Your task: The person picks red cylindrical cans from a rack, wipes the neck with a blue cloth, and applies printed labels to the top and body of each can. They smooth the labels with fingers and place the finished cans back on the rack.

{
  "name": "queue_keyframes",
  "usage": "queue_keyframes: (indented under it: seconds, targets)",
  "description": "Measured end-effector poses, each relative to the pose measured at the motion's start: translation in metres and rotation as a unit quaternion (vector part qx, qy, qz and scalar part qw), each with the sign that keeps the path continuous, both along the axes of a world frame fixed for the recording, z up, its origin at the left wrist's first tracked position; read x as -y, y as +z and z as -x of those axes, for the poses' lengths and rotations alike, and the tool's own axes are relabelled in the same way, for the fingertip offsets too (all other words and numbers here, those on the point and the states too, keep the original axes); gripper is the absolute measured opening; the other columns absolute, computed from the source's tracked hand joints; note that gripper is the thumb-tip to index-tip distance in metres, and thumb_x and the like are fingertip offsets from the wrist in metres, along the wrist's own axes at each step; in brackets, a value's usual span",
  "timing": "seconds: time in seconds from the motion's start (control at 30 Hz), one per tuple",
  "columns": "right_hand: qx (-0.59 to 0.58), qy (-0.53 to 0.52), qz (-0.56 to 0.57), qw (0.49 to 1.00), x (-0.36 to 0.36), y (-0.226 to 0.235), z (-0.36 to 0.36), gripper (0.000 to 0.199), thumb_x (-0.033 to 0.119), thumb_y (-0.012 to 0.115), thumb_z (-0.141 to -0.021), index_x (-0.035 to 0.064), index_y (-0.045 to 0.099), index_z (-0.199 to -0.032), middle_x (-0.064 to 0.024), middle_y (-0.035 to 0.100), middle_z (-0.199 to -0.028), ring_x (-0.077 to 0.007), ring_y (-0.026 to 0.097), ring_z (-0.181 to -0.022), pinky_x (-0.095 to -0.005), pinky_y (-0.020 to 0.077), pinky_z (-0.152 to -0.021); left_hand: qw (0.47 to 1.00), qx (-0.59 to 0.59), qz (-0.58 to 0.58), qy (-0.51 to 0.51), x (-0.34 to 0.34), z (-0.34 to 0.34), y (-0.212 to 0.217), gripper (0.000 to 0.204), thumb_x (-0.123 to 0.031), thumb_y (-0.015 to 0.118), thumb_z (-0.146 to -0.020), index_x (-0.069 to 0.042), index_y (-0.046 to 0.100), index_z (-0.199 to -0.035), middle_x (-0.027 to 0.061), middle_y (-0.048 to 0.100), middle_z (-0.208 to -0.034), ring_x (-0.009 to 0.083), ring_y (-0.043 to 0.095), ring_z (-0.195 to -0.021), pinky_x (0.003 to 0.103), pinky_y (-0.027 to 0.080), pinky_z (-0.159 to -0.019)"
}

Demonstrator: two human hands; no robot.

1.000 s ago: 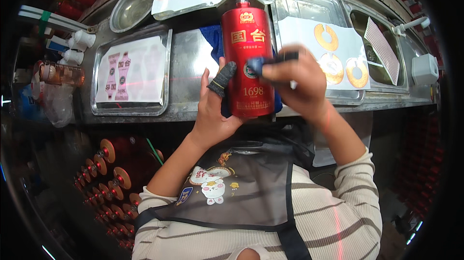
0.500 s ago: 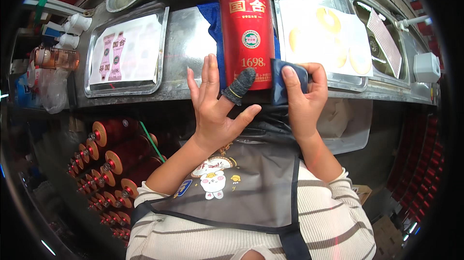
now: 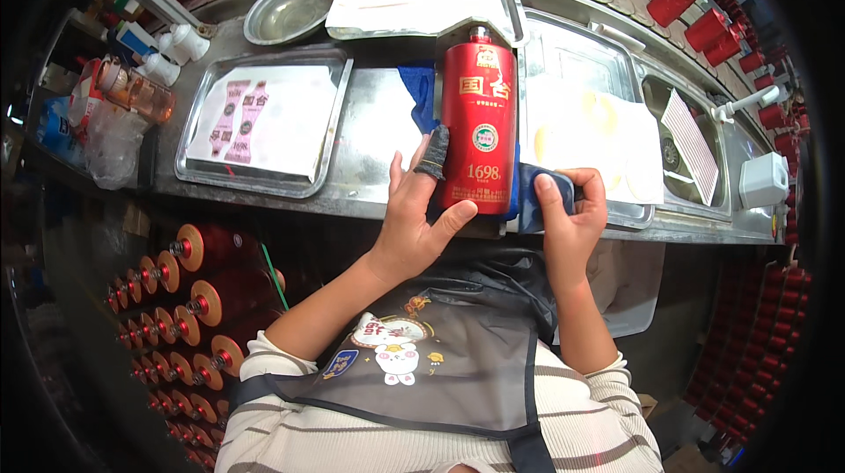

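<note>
Red bottle [image 3: 476, 125] lies on its side on the steel counter [image 3: 374, 134], with its neck pointing away from the person and its gold label facing up. Under it and along its right side there is a blue cloth [image 3: 421, 95], which also shows near the bottom end of the bottle. The left hand [image 3: 418, 213] rests flat against the lower left side of the bottle; its fingers are spread, the thumb reaches under the bottom end, and one finger wears a dark cover [image 3: 434, 153] that touches the red surface. The right hand [image 3: 568, 213] holds the cloth against the lower right side of the bottle, with the fingers curled together around the fold and the thumb on top. Left of the bottle stands a steel tray [image 3: 330, 117] with a white sheet and two pink labels [image 3: 236, 117] on it. Right of the bottle another tray [image 3: 572, 46] holds pale paper with round golden labels [image 3: 594, 121]. A round steel bowl [image 3: 290, 8] is near the far edge. Many red caps [image 3: 189, 275] lie below the counter on the left side.
</note>
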State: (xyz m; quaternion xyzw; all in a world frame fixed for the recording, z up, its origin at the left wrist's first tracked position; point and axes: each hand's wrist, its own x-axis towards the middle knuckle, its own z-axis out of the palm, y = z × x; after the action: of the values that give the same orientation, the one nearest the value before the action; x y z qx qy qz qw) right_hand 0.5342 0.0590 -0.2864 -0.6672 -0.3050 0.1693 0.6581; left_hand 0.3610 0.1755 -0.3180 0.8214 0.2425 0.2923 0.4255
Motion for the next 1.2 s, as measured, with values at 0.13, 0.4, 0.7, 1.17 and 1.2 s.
queue_keyframes:
  seconds: [0.13,0.4,0.7,1.17,1.2]
  targets:
    - [0.152,0.039,0.014,0.988,-0.029,0.019,0.004,0.016,0.009,0.074,-0.09,0.0024,0.061,-0.095,-0.0013,0.059,-0.084,-0.009,0.053,-0.075,-0.0258,0.0452,-0.07,1.0,0.017,0.011,0.02,-0.008,-0.006,0.015,0.075,-0.044,0.067,-0.093,0.006,0.042,-0.142,0.0274,0.049,-0.143,0.0408,0.038,-0.142,0.062,0.006,-0.118]
    - [0.102,0.036,0.041,0.993,-0.042,0.014,-0.019,0.016,0.009,0.074,-0.09,0.0026,0.06,-0.095,-0.001,0.06,-0.086,-0.0076,0.055,-0.08,-0.0225,0.0453,-0.072,0.979,0.069,0.054,0.184,-0.09,-0.007,0.053,0.041,-0.015,0.072,-0.089,0.001,0.064,-0.126,0.0115,0.071,-0.11,0.0155,0.065,-0.1,0.031,0.05,-0.09]
    - [-0.129,0.046,-0.012,0.99,-0.056,-0.001,-0.064,0.021,0.006,0.065,-0.095,-0.0008,0.061,-0.115,-0.005,0.062,-0.11,-0.0102,0.058,-0.097,-0.0238,0.0457,-0.088,0.922,-0.127,-0.148,0.334,-0.338,-0.022,0.036,0.048,-0.037,0.082,-0.077,0.003,0.059,-0.088,0.0145,0.072,-0.089,0.0273,0.069,-0.08,0.038,0.054,-0.074]
    - [-0.318,0.087,-0.024,0.944,-0.059,0.012,-0.088,0.006,0.009,0.06,-0.093,0.0036,0.06,-0.089,-0.0013,0.061,-0.08,-0.0074,0.055,-0.073,-0.0221,0.0435,-0.068,0.925,-0.2,-0.049,0.318,-0.37,-0.063,0.044,0.084,-0.038,0.089,-0.068,0.016,0.056,-0.124,0.0165,0.073,-0.089,0.0235,0.07,-0.089,0.032,0.054,-0.082]
    - [-0.293,0.072,-0.024,0.953,-0.061,0.004,-0.088,0.011,0.014,0.059,-0.094,0.003,0.059,-0.091,-0.004,0.06,-0.073,-0.0112,0.058,-0.062,-0.0237,0.0465,-0.059,0.919,-0.226,-0.052,0.319,-0.373,-0.068,0.042,0.092,-0.038,0.09,-0.066,0.016,0.051,-0.13,0.0188,0.072,-0.097,0.0259,0.069,-0.095,0.032,0.053,-0.086]
